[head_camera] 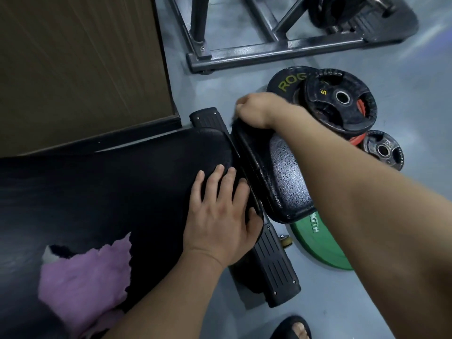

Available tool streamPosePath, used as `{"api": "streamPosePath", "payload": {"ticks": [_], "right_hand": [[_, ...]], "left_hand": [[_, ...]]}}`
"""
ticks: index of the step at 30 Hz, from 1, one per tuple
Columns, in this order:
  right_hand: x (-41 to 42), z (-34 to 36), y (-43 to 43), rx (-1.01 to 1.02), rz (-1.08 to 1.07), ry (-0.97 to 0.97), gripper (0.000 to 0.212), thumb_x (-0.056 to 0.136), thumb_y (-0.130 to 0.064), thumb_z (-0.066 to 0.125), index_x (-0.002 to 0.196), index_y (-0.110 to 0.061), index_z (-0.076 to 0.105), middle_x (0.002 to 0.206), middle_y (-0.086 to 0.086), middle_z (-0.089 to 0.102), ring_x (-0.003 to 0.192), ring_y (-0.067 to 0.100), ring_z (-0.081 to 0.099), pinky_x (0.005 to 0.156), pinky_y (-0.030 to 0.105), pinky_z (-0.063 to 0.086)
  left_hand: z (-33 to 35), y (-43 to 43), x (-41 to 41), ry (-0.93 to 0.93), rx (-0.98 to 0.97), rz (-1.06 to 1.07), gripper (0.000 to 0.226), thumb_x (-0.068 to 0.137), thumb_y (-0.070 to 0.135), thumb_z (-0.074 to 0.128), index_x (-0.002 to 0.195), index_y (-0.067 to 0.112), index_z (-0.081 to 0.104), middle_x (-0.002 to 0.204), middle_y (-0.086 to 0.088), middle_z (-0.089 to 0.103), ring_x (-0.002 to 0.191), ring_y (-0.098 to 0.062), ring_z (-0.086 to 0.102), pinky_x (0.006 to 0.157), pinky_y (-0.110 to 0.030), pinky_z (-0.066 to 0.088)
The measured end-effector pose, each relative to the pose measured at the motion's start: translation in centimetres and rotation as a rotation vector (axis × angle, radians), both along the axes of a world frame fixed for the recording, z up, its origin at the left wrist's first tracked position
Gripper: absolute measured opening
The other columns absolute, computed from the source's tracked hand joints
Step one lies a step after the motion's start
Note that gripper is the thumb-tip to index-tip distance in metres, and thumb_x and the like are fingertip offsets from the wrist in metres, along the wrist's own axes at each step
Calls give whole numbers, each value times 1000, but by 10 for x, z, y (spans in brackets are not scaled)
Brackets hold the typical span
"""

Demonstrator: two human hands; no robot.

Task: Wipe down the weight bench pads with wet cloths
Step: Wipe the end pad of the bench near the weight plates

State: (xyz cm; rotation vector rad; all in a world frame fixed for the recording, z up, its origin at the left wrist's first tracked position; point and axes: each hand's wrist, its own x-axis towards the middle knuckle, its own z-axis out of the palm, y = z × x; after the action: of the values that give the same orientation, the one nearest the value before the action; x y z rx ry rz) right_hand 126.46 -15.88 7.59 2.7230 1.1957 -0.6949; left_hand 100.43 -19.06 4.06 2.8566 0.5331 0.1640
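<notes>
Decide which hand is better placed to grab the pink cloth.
Left: left hand lies open on the back pad, nearer the pink cloth; right hand is at the seat pad's far end.

Black bench pad (110, 192), pink cloth (85, 277) lying on it, grey floor (342, 302) with weight plates (340, 101) beside the bench

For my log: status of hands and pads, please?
Left hand flat on long pad. Right hand curled at end of small pad, grip unclear. Pink cloth lying unused.
</notes>
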Motion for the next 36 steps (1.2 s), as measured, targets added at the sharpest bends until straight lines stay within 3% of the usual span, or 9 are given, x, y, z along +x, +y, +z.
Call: {"api": "streamPosePath", "payload": {"ticks": [3,9,15,20,23,26,31,33,36], "right_hand": [[-13,-3,-2,86,38,43,29,101,-37,41,112,-31,67,136,11,63,125,30,55,99,36,42],[58,-10,-63,192,-460,-39,44,104,-39,44,137,-15,61,145,15,56,133,34,50,106,35,39],[32,-6,-72,366,-354,-32,31,102,-42,45,124,-28,63,129,5,67,120,28,58,89,31,40],[58,-12,-116,252,-593,40,41,106,-20,40,134,2,60,140,26,56,130,40,52,107,39,39],[47,-24,-165,244,-805,215,26,88,-13,46,97,-3,67,94,25,62,91,33,63,71,37,48],[28,-18,-186,312,-869,264,25,95,-16,47,69,-16,47,58,7,44,55,21,42,50,25,31],[26,2,-153,678,-696,269,40,102,-49,55,130,-23,69,115,-14,73,108,4,67,99,25,48],[22,5,-156,682,-627,246,37,99,-49,60,132,-35,67,113,-20,71,103,-5,65,97,22,48],[20,0,-184,623,-589,224,32,100,-31,65,132,-33,68,73,-27,63,57,-11,56,66,12,45]], "left_hand": [[0,1,-2,-5,7,-7,54,89,43,50,132,12,60,148,-14,52,145,-35,39,120,-58,23],[0,0,0,24,19,-8,56,92,44,47,137,12,58,150,-14,50,146,-34,37,120,-59,23],[0,0,-1,19,31,1,56,90,44,49,136,12,59,149,-14,51,145,-34,38,120,-59,23],[1,0,1,3,45,11,55,90,44,47,134,12,60,148,-14,52,144,-34,39,121,-58,22],[1,-1,0,10,47,3,56,90,45,46,133,12,60,148,-14,51,144,-34,39,122,-58,21],[1,-2,0,11,54,4,55,90,45,46,132,12,60,147,-15,52,143,-35,39,122,-57,21],[1,-3,2,6,60,5,55,89,44,47,131,11,60,147,-15,52,144,-35,39,122,-57,21],[1,-3,3,7,57,7,54,90,44,47,132,12,59,147,-15,52,144,-34,38,122,-57,21],[0,-3,2,3,53,3,55,89,44,47,132,12,60,147,-15,52,144,-34,38,122,-57,20]]}}
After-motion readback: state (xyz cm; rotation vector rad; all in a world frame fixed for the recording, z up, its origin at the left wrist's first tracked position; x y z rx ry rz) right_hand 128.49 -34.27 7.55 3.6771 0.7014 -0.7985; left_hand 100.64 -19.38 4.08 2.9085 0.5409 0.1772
